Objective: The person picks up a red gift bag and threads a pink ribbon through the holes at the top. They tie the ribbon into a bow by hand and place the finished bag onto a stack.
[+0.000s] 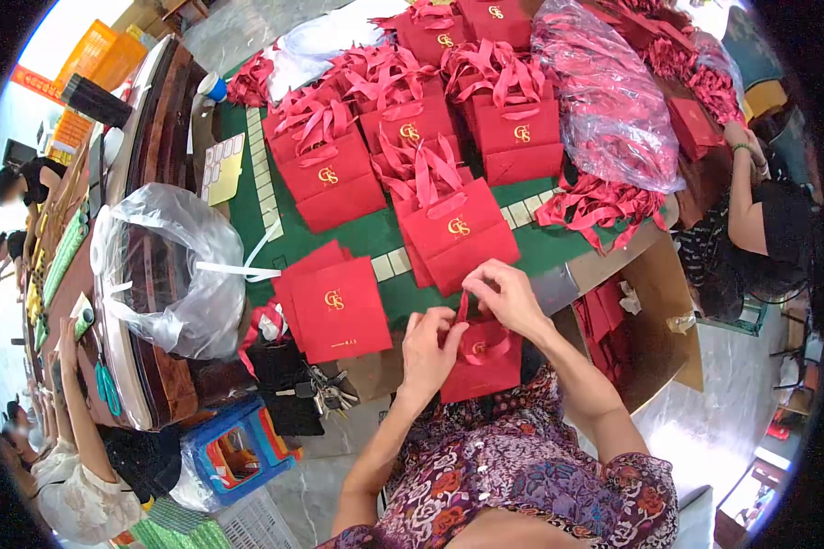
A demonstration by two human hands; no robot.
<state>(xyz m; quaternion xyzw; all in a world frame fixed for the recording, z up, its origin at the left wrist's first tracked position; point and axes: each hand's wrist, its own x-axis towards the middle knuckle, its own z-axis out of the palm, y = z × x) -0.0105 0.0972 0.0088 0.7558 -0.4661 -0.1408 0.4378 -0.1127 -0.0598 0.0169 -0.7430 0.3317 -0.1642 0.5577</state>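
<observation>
A red paper gift bag (485, 373) with a gold logo lies in my lap, at the table's front edge. Red ribbon (463, 306) rises from its top between my two hands. My left hand (428, 352) is closed, thumb and fingers pinching the ribbon low, close to the bag. Just above and to the right, my right hand (506, 295) pinches the ribbon's upper part between thumb and fingertips. Ahead stands a row of finished-looking red bags (458, 226) with ribbon handles. Flat red bags (343, 309) without visible handles lie to the left.
Loose red ribbons (604, 212) and a plastic-wrapped ribbon bundle (604, 101) are at the right. A clear plastic bag (169, 316) hangs at the left near scissors (107, 389). A cardboard box (655, 320) holding red bags stands below right. Other people work on both sides.
</observation>
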